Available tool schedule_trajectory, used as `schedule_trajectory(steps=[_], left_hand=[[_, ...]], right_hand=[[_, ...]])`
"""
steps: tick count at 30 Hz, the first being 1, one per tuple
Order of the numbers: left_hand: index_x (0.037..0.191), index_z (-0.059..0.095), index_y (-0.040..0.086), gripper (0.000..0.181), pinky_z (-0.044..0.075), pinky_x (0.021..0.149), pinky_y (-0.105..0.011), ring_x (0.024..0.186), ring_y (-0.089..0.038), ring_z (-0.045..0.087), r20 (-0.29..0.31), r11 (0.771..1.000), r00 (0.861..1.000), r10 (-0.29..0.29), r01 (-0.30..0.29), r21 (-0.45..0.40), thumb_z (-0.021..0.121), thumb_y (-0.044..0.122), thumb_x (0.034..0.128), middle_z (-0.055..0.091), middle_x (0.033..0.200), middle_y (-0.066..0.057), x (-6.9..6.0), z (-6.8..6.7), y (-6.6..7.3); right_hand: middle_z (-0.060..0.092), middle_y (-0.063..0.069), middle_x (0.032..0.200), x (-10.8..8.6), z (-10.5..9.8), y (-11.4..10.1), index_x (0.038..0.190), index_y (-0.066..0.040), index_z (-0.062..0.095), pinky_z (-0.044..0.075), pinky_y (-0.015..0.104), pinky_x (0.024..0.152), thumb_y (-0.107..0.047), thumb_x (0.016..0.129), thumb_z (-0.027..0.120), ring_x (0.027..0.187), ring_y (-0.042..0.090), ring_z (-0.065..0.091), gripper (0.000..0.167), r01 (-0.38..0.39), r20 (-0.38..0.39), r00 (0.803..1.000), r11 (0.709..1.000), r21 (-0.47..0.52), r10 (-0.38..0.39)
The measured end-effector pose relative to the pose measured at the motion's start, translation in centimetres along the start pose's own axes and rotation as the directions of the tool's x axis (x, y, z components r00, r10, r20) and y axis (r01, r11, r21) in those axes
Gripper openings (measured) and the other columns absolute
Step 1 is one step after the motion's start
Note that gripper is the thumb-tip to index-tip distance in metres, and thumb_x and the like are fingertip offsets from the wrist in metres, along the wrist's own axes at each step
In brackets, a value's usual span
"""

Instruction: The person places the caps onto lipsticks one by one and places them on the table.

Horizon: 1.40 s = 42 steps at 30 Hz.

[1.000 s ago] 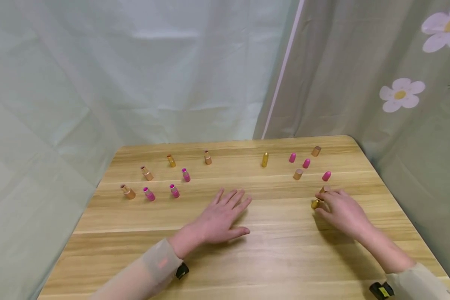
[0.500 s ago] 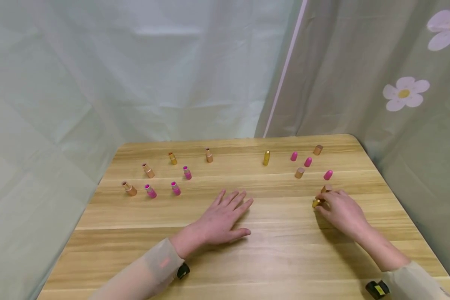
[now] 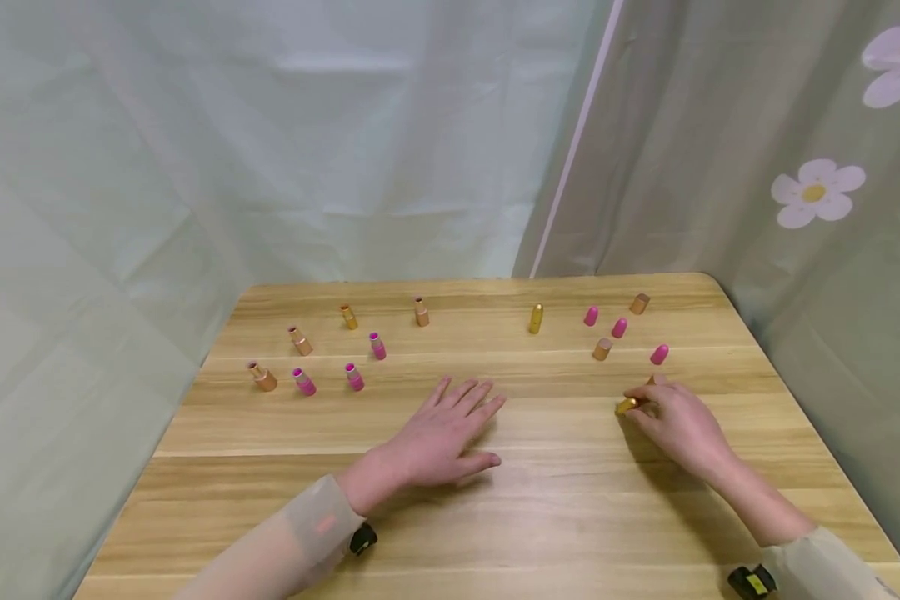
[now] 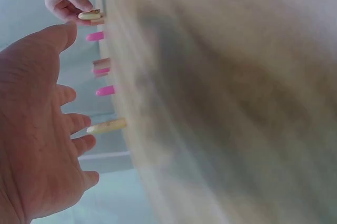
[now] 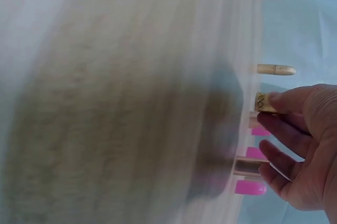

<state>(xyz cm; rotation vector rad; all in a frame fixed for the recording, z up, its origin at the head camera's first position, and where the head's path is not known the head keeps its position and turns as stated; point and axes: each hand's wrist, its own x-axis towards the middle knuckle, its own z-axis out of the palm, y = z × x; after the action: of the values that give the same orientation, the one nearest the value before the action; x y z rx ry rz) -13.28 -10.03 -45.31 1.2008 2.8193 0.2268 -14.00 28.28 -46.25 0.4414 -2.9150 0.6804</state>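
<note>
My right hand (image 3: pixel 682 423) pinches a small gold lipstick cap (image 3: pixel 626 406) between thumb and forefinger. In the right wrist view the gold cap shows a dark pattern near its end, just off the wooden table. Close behind those fingers stands a copper cap (image 3: pixel 656 380), partly hidden by the hand. My left hand (image 3: pixel 438 433) is spread palm down over the middle of the table, fingers straight, holding nothing. Left of it stand several uncapped lipstick tubes: copper ones such as this tube (image 3: pixel 262 377), pink ones like this tube (image 3: pixel 304 382), and a gold tube (image 3: pixel 348 317).
Beyond the right hand stand pink caps, one of them a pink cap (image 3: pixel 659 355), and copper caps, such as this copper cap (image 3: pixel 602 348). A bullet-shaped gold lipstick (image 3: pixel 536 318) stands toward the back. Curtains (image 3: pixel 345 167) hang behind the wooden table (image 3: pixel 540 517).
The gold cap in my right hand has tilted over and shifted slightly left with the fingers. My left hand has stayed in place. The head view has shifted a little.
</note>
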Motion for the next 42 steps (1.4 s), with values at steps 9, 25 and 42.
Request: schedule_trajectory(steps=[9,25,42], left_hand=[[0.162,0.031,0.015,0.073,0.013,0.123,-0.054,0.151,-0.034,0.027,-0.175,0.995,0.98,-0.096,0.09,-0.044,0.053,0.053,0.1032,0.032,0.165,-0.01,-1.1,-4.1,-2.6],[0.155,0.039,0.004,0.068,0.031,0.114,-0.061,0.142,-0.044,0.038,-0.274,0.848,0.818,-0.505,0.413,-0.331,0.064,0.035,0.1009,0.043,0.155,-0.022,-2.7,-9.5,-13.3],[0.157,0.02,-0.008,0.079,0.031,0.115,-0.059,0.141,-0.049,0.035,-0.02,0.615,0.719,-0.695,0.579,-0.536,0.06,0.03,0.101,0.033,0.156,-0.033,-1.0,-9.0,-19.8]], right_hand=[[0.073,0.012,0.112,1.1,-1.1,-1.4,0.125,-0.003,0.07,0.056,0.045,0.081,-0.023,0.098,0.072,0.103,0.034,0.065,0.034,-0.093,-0.012,0.995,0.953,0.289,0.1],[0.066,0.01,0.127,3.4,-1.3,-3.8,0.136,-0.008,0.065,0.045,0.021,0.096,-0.043,0.097,0.07,0.136,0.023,0.048,0.052,-0.202,0.026,0.973,0.789,0.581,0.23],[0.065,0.005,0.108,6.4,-1.4,-5.3,0.133,-0.004,0.065,0.049,0.019,0.081,-0.037,0.097,0.072,0.095,0.012,0.06,0.049,-0.243,0.026,0.951,0.691,0.681,0.308]])
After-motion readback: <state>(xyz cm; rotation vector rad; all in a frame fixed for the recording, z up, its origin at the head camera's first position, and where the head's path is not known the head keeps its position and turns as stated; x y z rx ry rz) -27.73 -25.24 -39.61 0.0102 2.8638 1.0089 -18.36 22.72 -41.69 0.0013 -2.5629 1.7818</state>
